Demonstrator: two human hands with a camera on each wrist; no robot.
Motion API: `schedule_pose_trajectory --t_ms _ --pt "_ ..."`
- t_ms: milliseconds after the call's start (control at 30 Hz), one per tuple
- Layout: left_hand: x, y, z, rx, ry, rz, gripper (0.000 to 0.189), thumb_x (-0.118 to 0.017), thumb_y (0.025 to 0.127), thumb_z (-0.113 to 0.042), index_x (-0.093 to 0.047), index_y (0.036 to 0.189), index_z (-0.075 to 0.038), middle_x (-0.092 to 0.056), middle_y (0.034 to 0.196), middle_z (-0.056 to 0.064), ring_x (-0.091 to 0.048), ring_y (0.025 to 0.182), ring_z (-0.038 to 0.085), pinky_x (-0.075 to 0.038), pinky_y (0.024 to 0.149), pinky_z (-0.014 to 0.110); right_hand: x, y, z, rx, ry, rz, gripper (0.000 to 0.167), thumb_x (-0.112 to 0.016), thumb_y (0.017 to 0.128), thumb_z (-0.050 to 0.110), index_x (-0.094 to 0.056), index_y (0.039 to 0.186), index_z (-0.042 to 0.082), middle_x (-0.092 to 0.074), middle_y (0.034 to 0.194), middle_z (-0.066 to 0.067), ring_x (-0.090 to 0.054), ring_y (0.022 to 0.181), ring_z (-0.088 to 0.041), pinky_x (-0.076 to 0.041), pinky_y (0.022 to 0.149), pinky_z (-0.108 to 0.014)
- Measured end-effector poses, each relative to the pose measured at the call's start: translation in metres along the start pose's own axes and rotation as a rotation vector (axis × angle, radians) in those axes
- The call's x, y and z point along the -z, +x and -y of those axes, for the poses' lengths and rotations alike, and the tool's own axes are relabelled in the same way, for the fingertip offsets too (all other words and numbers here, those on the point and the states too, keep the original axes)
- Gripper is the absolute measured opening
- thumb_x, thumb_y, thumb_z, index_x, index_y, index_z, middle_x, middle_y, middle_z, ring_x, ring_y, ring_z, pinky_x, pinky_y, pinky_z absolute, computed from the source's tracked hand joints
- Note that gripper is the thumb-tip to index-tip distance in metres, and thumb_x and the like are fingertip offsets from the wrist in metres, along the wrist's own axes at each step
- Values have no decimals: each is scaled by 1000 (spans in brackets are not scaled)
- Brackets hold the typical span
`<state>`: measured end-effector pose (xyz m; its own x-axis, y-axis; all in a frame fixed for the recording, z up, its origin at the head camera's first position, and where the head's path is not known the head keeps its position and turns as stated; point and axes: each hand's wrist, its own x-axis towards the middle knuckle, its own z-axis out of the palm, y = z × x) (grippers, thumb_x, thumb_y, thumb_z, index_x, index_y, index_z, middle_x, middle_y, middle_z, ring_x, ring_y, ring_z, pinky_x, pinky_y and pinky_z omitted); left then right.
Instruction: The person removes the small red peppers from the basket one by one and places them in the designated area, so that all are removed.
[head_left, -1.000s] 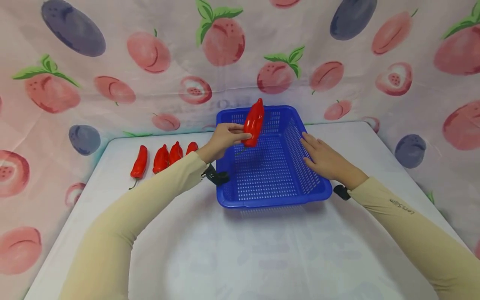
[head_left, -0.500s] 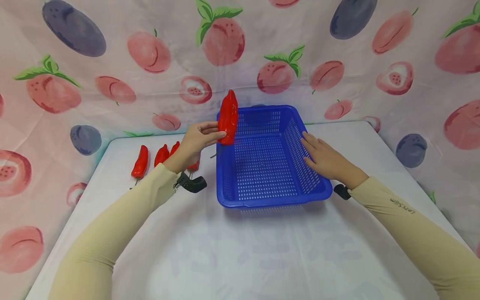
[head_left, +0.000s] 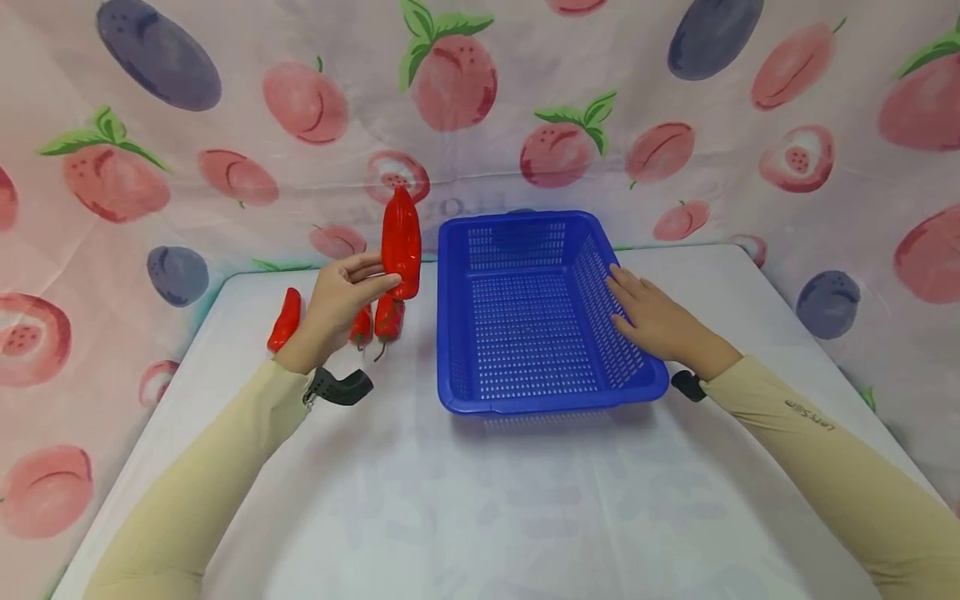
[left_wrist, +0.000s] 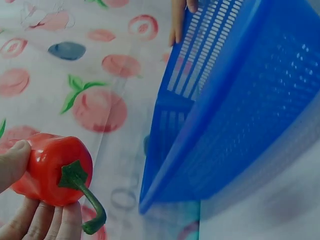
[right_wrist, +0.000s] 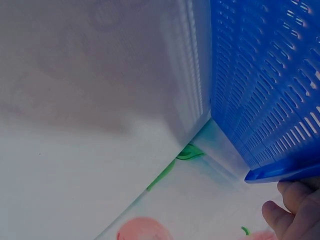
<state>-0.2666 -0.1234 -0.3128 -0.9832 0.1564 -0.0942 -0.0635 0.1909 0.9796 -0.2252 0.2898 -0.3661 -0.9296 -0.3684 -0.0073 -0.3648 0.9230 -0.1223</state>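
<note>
My left hand (head_left: 339, 300) pinches a long red pepper (head_left: 402, 243) between thumb and fingers, its tip pointing up, to the left of the basket. In the left wrist view, the pepper's curved green stem (left_wrist: 91, 207) faces the camera. The blue plastic basket (head_left: 467, 407) has slotted walls and nothing inside. Over its right rim lie the straight fingers of my right hand (head_left: 660, 321). More red peppers lie on the table: one at the left (head_left: 285, 319), and two just behind my left hand, a slim one (head_left: 362, 327) and a wider one (head_left: 389, 319).
A white cloth covers the table (head_left: 540, 500). At its back hangs a curtain (head_left: 480, 158) printed with peaches and plums, close behind the basket's far wall. My left forearm reaches over the table's left side.
My left hand has carried the pepper leftward from over the basket to above the other peppers, and the pepper now stands more upright. The right hand and the basket stay put.
</note>
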Motion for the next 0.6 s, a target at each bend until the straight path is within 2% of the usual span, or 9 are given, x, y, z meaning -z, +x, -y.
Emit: schedule_pose_trajectory --t_ms 133,267,400,600 --pt "15 -6 4 12 -7 -29 59 -69 85 -31 -48 136 -9 -57 128 8 -56 109 12 -51 94 23 1 -1 0 -8 0 12 59 -40 98 21 -21 144 -11 -12 154 -28 -14 143 -42 -15 116 -56" --pt "32 -10 10 -10 -53 -66 62 -69 85 -29 -46 137 -6 -60 118 -1 -57 104 10 -53 80 12 2 -2 1 -19 9 26 60 -39 98 22 -19 145 -10 -11 154 -27 -13 143 -42 -14 116 -57" --pt "51 -16 17 -27 -101 -113 65 -72 82 -30 -46 136 -4 -61 108 -8 -59 99 6 -52 80 11 2 -1 2 -31 5 37 61 -39 99 23 -17 146 -9 -10 155 -26 -12 143 -42 -13 117 -56" --pt "81 -25 24 -6 -174 -174 73 -75 77 -32 -44 139 -5 -60 107 -8 -60 95 2 -52 76 9 3 0 3 -29 7 48 61 -39 99 23 -16 146 -9 -8 155 -26 -10 144 -41 -12 117 -56"
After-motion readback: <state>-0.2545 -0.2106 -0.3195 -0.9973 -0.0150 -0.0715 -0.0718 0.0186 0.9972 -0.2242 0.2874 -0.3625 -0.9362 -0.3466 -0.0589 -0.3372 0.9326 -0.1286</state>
